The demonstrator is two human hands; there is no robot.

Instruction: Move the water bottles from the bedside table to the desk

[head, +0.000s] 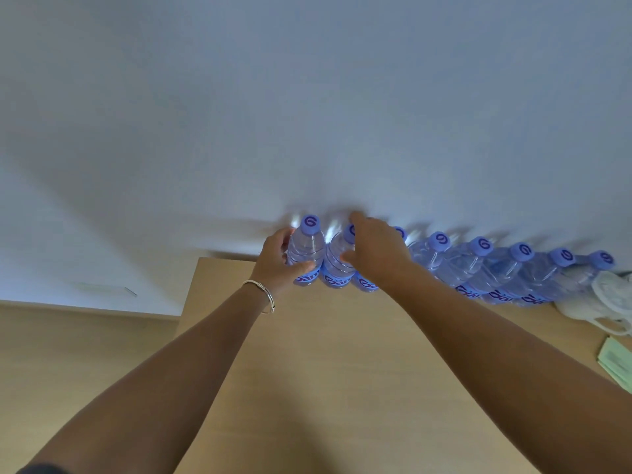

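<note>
Reaching out over the wooden desk (pixel 307 371), both bare forearms stretch toward the wall, the near surface under them carrying nothing but their shadow. At the left wrist sits a thin silver bangle (pixel 262 293). Further on, the left hand (pixel 275 260) curls its fingers and thumb round the end bottle (pixel 305 256), thumb across the front and fingertips behind, so the bottle stands upright at the left end of the line. The right hand (pixel 374 253) lies over the second bottle (pixel 338 265) just beside it, thumb on the front and fingers arched over the top toward the cap; it appears to be gripping, though how far the fingers close behind is hidden. My reading is that both bottles are being set down tight against their neighbours to lengthen the row. Counting purple caps along the wall (pixel 307 114), I make nine bottles: these two, one partly hidden behind the right hand, and six more running right. Past the last cap lies a pale rumpled bag (pixel 602 299), with a greenish paper (pixel 615 360) nearer the edge. No bedside table shows.
</note>
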